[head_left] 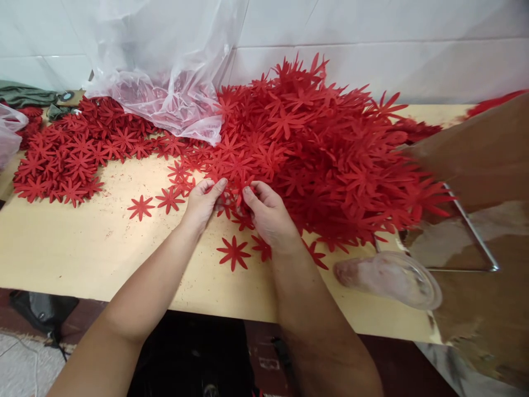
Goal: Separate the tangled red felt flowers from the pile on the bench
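Note:
In the head view, my left hand (203, 199) is pinched, thumb against fingers, at the front edge of a big heap of red flower cutouts (314, 143). What sits in that pinch, if anything, blends with the red behind it. Close by on its right, my right hand (268, 209) has its thumb and forefinger closed on a red flower cutout (239, 197), partly hidden by the fingers. The cutouts are thin, with several narrow petals. Single ones, such as a loose cutout (233, 253) and another cutout (141, 207), lie flat near my hands and wrists.
A second, lower pile of red cutouts (66, 154) spreads at the left. Clear plastic bag (182, 105) hangs over the back. A transparent plastic cup (392, 278) lies on its side at the right of the pale table (103, 248), near brown cardboard (487, 220) and a metal bar.

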Demonstrator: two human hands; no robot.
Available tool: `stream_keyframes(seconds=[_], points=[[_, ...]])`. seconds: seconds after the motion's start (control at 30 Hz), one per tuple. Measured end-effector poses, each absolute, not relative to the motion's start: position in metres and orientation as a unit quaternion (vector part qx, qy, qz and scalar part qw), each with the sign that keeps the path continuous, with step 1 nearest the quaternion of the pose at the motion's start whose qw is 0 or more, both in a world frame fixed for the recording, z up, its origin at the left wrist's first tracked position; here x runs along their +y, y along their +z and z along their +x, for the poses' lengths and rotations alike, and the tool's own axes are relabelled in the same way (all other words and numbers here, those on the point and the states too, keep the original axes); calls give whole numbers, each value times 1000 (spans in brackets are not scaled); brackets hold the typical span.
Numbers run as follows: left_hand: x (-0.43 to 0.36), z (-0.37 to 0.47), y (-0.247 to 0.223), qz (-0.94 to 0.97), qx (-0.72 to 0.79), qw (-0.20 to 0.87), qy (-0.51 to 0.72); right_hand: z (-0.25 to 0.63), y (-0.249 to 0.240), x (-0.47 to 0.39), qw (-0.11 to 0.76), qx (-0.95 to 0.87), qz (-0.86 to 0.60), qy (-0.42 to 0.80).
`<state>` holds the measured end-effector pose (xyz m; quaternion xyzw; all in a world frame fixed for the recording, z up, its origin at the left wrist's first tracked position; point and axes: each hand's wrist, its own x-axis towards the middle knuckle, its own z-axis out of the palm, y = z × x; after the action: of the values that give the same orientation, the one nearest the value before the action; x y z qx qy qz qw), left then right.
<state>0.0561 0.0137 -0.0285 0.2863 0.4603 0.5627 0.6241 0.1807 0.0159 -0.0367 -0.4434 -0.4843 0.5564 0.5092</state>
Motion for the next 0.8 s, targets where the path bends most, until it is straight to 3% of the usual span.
stream_keyframes(seconds=[0.27,0.8], points=[[17,54,-35,269,430,652,563,181,-32,14,517,-449,-448,575],[12,61,-29,343,458,602,557,177,-26,11,508,-456,-429,592]])
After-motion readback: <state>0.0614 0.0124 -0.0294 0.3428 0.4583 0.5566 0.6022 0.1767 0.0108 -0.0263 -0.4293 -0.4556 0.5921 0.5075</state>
